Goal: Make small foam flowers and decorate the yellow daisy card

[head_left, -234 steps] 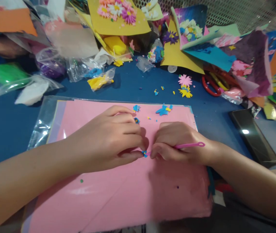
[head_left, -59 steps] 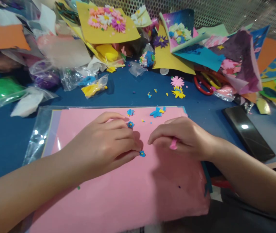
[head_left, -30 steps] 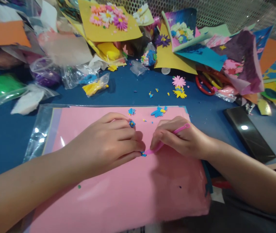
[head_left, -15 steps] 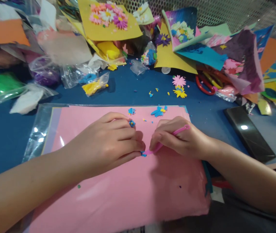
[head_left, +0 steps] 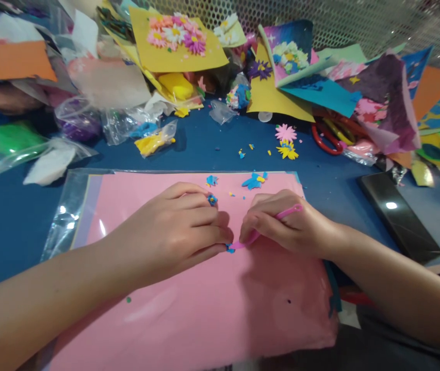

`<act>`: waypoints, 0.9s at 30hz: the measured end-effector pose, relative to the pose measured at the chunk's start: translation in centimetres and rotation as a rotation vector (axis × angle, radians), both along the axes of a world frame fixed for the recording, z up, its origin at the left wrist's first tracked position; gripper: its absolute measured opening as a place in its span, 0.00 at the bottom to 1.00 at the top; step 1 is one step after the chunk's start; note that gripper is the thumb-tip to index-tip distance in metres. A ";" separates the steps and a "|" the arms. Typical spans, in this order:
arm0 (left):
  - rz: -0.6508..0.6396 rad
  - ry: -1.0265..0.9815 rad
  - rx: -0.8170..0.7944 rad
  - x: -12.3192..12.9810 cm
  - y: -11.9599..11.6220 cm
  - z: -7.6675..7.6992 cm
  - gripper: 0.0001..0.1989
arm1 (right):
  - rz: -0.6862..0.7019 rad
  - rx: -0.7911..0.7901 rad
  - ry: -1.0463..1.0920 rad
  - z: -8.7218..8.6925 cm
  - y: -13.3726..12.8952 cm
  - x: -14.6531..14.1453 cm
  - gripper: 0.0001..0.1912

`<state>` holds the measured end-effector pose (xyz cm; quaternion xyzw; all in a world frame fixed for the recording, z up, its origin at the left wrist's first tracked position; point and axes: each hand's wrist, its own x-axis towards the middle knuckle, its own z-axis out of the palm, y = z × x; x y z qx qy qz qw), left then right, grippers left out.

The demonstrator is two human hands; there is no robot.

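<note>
- Our left hand (head_left: 169,229) curls beside a tiny blue flower (head_left: 230,249) on the pink sheet (head_left: 200,314), seemingly to steady it; we cannot tell if it grips.
- Our right hand (head_left: 283,224) closes on a pink tool (head_left: 290,211), tip at the flower.

Our left forearm (head_left: 37,275) and right forearm (head_left: 390,275) come in from opposite sides and angle toward each other. Our left hand (head_left: 169,232) lies palm down, its fingers (head_left: 200,219) curled (the thumb is hard to make out). Our right hand (head_left: 285,224) bends inward, its fingertips (head_left: 246,221) just beside the left hand's.
</note>
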<state>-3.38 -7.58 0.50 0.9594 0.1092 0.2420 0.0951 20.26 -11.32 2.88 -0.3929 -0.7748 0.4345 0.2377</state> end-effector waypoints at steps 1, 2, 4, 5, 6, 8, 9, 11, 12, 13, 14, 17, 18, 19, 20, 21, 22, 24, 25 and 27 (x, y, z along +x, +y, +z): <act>0.000 -0.001 0.001 0.0 0.0 0.0 0.11 | 0.003 -0.001 -0.003 0.0 0.0 0.0 0.25; -0.002 -0.003 -0.002 0.0 0.0 0.0 0.11 | 0.005 -0.007 -0.001 0.0 0.0 0.0 0.25; -0.007 -0.009 -0.011 0.0 0.0 0.0 0.10 | 0.008 -0.028 0.016 0.1 0.1 0.1 0.25; -0.007 -0.003 -0.016 0.0 0.0 -0.1 0.09 | 0.008 -0.037 0.026 0.1 0.1 0.1 0.25; -0.008 -0.001 -0.020 0.0 0.0 -0.1 0.09 | 0.008 -0.044 0.033 0.1 0.2 0.1 0.25; -0.009 -0.002 -0.022 0.0 0.0 -0.1 0.09 | 0.007 -0.054 0.035 0.2 0.2 0.1 0.25; -0.007 -0.004 -0.023 0.0 0.0 -0.1 0.09 | 0.004 -0.056 0.030 0.2 0.2 0.1 0.25; -0.004 -0.005 -0.025 0.0 0.0 -0.2 0.09 | 0.001 -0.048 0.015 0.2 0.1 0.1 0.24; -0.002 -0.002 -0.023 0.0 0.0 -0.1 0.10 | 0.003 -0.037 0.008 0.1 0.1 0.1 0.23; 0.000 0.005 -0.022 0.0 0.0 -0.1 0.10 | 0.004 -0.023 0.002 0.1 0.1 0.1 0.23; -0.001 0.009 -0.018 0.0 0.0 -0.1 0.10 | 0.005 -0.011 -0.002 0.1 0.1 0.1 0.22; -0.012 0.013 -0.012 0.0 0.1 0.0 0.10 | 0.008 0.005 -0.010 0.0 0.1 0.1 0.23; -0.013 0.014 -0.012 0.0 0.1 0.0 0.10 | 0.009 0.006 -0.012 0.1 0.1 0.1 0.24; -0.013 0.011 -0.013 0.0 0.1 0.0 0.10 | 0.009 0.004 -0.015 0.1 0.1 0.1 0.25; -0.012 0.010 -0.015 0.0 0.1 0.0 0.10 | 0.010 0.003 -0.012 0.1 0.1 0.1 0.25; -0.010 0.010 -0.017 0.0 0.1 0.0 0.11 | 0.009 -0.001 -0.005 0.1 0.1 0.1 0.26; -0.008 0.009 -0.020 0.0 0.0 0.0 0.11 | 0.008 -0.007 0.004 0.1 0.1 0.1 0.27; -0.009 0.010 -0.024 -0.1 0.0 0.0 0.11 | 0.005 -0.024 0.021 0.1 0.1 0.1 0.27; -0.009 0.011 -0.026 -0.1 0.0 -0.1 0.10 | 0.003 -0.029 0.025 0.1 0.1 0.1 0.27; -0.008 0.011 -0.027 -0.1 0.0 -0.1 0.10 | 0.001 -0.031 0.021 0.0 0.1 0.0 0.26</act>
